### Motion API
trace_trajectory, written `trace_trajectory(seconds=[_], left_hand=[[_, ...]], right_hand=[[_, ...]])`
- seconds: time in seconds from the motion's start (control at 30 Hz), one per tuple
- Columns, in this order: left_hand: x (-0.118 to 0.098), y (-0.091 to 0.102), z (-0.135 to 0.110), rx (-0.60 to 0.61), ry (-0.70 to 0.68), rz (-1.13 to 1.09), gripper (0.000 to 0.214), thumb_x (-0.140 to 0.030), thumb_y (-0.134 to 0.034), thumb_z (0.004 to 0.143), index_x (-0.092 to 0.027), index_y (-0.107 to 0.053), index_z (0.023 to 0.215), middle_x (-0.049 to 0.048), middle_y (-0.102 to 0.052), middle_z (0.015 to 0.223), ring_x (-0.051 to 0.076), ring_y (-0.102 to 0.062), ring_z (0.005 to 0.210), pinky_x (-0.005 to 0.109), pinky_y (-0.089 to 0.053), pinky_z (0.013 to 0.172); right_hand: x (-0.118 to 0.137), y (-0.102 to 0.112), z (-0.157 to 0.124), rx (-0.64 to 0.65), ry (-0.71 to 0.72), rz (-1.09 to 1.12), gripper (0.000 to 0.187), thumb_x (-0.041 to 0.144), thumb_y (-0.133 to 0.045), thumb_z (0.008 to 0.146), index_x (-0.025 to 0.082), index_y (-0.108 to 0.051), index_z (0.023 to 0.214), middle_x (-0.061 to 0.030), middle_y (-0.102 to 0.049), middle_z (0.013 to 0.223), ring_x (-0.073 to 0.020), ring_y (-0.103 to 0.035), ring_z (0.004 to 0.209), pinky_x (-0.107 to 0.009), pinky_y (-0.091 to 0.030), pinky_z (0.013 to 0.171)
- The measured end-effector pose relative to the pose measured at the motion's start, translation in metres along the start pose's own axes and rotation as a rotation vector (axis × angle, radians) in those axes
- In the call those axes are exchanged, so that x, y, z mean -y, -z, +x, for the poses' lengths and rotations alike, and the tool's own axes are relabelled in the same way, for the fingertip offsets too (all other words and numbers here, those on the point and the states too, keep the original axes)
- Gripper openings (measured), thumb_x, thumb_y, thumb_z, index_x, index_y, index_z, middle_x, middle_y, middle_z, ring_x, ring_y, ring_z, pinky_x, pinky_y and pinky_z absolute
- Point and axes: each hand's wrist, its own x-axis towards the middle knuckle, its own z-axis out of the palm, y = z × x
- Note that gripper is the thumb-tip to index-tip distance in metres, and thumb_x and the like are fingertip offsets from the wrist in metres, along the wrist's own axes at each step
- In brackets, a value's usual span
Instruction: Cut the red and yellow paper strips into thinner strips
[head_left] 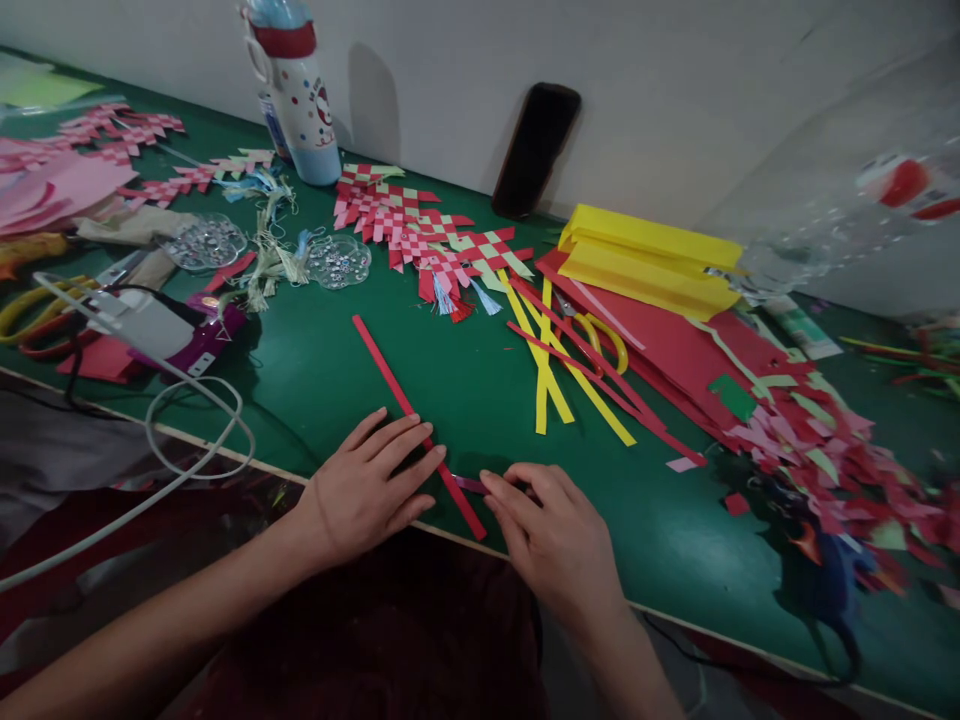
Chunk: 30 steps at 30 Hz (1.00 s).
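Observation:
A narrow red paper strip [386,372] lies slantwise on the green tabletop before me. My left hand [367,475] rests flat with its fingers stretched out, the fingertips touching the strip. In a pinch, my right hand [551,515] holds a thin purple piece [469,485] whose far end meets the red strip's side; its kind is too small to make out. Beyond my right hand lie several yellow paper strips [553,390] crossed with longer red strips [626,390]. Yellow-handled scissors [604,340] sit partly under them.
Woven paper fish shapes [420,230] with tassels lie near the wall. A bottle [300,100], a phone [536,150] and folded yellow paper [645,260] stand behind. Paper scraps [840,450] heap at right. A white cable [187,380] loops over the front edge at left.

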Motion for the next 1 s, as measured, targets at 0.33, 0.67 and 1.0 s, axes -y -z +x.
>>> trace_trajectory(seconds=[0.33, 0.67, 1.0], left_hand=[[0.0009, -0.0011, 0.0002, -0.031, 0.003, -0.025, 0.038, -0.036, -0.052, 0.094, -0.023, -0.058, 0.129, 0.0075, -0.058, 0.135, 0.024, -0.047, 0.131, 0.047, -0.026, 0.117], [0.0003, 0.0005, 0.0006, 0.015, 0.002, -0.003, 0.041, -0.038, -0.051, 0.095, -0.023, -0.055, 0.133, 0.0069, -0.057, 0.136, 0.024, -0.046, 0.131, 0.047, -0.026, 0.117], [-0.0005, 0.0022, 0.0014, 0.043, 0.011, -0.006, 0.042, -0.038, -0.051, 0.095, -0.025, -0.054, 0.134, 0.0054, -0.055, 0.139, 0.024, -0.044, 0.133, 0.048, -0.024, 0.118]], right_hand=[[-0.0025, -0.0012, -0.0003, -0.034, -0.011, -0.022, 0.021, 0.022, -0.056, 0.093, 0.022, -0.070, 0.108, -0.0059, -0.065, 0.093, -0.0168, -0.057, 0.085, -0.029, -0.048, 0.076], [-0.0009, -0.0032, 0.0067, -0.007, -0.003, -0.024, 0.022, 0.023, -0.055, 0.094, 0.023, -0.070, 0.110, -0.0061, -0.066, 0.093, -0.0164, -0.058, 0.084, -0.029, -0.048, 0.076], [-0.0019, -0.0018, 0.0075, -0.004, -0.007, -0.029, 0.022, 0.022, -0.055, 0.093, 0.023, -0.070, 0.110, -0.0059, -0.066, 0.092, -0.0163, -0.058, 0.084, -0.029, -0.047, 0.076]])
